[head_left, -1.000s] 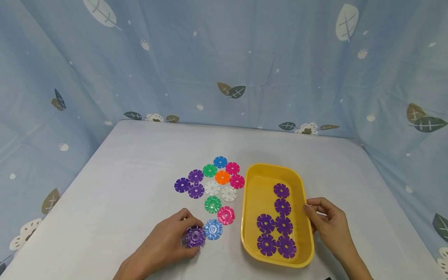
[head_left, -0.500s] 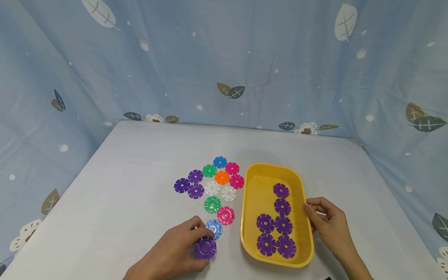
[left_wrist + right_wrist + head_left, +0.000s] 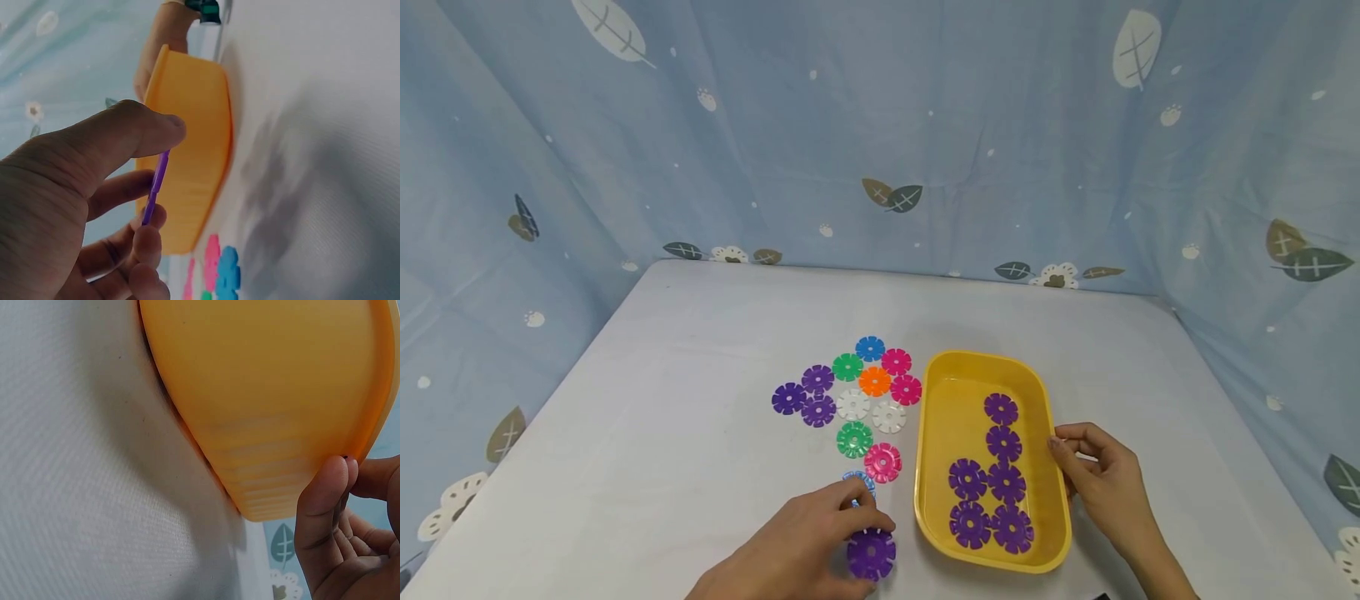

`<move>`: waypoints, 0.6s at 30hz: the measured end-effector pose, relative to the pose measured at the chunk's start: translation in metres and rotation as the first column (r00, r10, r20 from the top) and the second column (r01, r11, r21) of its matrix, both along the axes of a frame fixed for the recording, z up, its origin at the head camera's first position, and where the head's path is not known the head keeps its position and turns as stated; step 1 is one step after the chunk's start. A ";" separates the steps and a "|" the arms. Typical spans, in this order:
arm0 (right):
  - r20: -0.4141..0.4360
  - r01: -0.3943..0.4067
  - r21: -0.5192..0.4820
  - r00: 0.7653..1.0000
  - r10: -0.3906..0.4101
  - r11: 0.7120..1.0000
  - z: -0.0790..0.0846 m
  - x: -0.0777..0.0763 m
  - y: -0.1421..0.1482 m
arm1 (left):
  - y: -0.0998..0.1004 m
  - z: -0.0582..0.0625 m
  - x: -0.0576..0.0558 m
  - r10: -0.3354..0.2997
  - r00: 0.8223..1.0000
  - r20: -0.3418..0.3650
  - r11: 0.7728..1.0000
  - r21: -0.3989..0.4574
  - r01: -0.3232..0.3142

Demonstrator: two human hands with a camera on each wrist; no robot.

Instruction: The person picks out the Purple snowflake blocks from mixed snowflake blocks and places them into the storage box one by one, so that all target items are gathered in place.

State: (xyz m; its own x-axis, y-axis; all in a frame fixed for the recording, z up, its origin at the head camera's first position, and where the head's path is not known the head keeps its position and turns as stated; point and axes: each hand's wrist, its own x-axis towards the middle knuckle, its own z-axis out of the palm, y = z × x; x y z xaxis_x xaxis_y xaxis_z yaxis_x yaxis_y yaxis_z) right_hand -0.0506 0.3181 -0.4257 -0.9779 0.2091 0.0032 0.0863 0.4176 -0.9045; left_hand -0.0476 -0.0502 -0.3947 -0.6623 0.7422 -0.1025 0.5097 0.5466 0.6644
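Observation:
My left hand [image 3: 801, 543] pinches a purple notched plastic disc, a snowflake building disc [image 3: 871, 555], by its edges between thumb and fingers. Seen edge-on in the left wrist view, the disc [image 3: 156, 187] is held above the white table. On the other side, my right hand [image 3: 1103, 483] grips the right rim of a yellow tray [image 3: 947, 417] between thumb and fingers; the right wrist view shows the tray's outer wall [image 3: 262, 394] by the fingertips. Inside the tray several purple discs [image 3: 1006, 482] lie flat toward its right and near side.
Left of the tray, several loose discs lie on the table [image 3: 647, 433]: purple [image 3: 788, 398], green [image 3: 854, 439], white [image 3: 889, 417], pink [image 3: 882, 462], orange [image 3: 875, 382] and blue [image 3: 870, 348]. The left hand partly covers a light blue disc [image 3: 861, 479]. A patterned blue curtain [image 3: 760, 142] hangs behind.
My left hand has moved right and nearer to me with the purple disc, from left of the light blue disc to near the tray's front left corner. The right hand stays on the rim.

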 end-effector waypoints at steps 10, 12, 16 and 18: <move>0.002 0.003 -0.007 1.000 -0.003 1.000 -0.001 0.001 -0.001 | 0.008 0.002 -0.002 -0.080 0.986 -0.147 0.988 0.123 0.098; -0.005 0.002 -0.006 1.000 -0.002 1.000 -0.001 0.000 -0.001 | 0.010 0.002 -0.002 -0.084 0.983 -0.163 0.983 0.148 0.108; -0.023 -0.006 -0.007 1.000 0.005 1.000 -0.002 0.000 -0.001 | 0.013 0.005 -0.003 -0.088 0.983 -0.162 0.981 0.156 0.114; -0.029 -0.006 -0.009 1.000 0.006 1.000 -0.002 0.001 -0.001 | 0.015 0.007 -0.004 -0.089 0.982 -0.166 0.982 0.153 0.115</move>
State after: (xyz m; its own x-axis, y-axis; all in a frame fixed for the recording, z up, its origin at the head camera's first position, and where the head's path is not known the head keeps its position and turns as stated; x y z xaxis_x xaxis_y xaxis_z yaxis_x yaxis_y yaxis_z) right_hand -0.0495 0.3175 -0.4272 -0.9786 0.2036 0.0295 0.0578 0.4101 -0.9102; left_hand -0.0521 -0.0351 -0.3875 -0.5807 0.8047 0.1235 0.6621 0.3785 0.6467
